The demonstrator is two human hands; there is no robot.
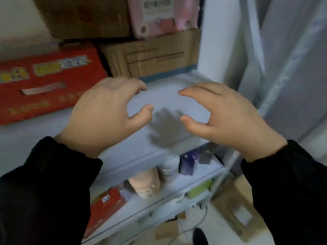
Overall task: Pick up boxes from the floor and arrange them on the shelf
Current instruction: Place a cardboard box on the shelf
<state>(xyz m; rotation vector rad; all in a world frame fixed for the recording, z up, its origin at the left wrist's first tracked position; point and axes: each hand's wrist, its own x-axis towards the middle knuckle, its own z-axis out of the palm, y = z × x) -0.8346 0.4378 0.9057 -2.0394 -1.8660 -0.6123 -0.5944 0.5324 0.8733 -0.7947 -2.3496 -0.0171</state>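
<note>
My left hand (104,112) and my right hand (228,117) hover side by side over a bare stretch of the white shelf (169,101), fingers curled and apart, holding nothing. Their shadow falls on the shelf between them. A red printed box (46,82) lies on the shelf to the left. Behind it stand a brown carton (155,57), a larger brown carton (83,16) stacked above, and a pink box (159,15). On the floor at the lower right lies a brown cardboard box (235,207). The frame is blurred.
Lower shelves hold a small red box (106,206), a beige bag (146,184), a dark blue pack (187,163) and a green item (200,188). A grey-white wall or panel (286,68) rises on the right. A cable and cardboard scraps lie on the floor.
</note>
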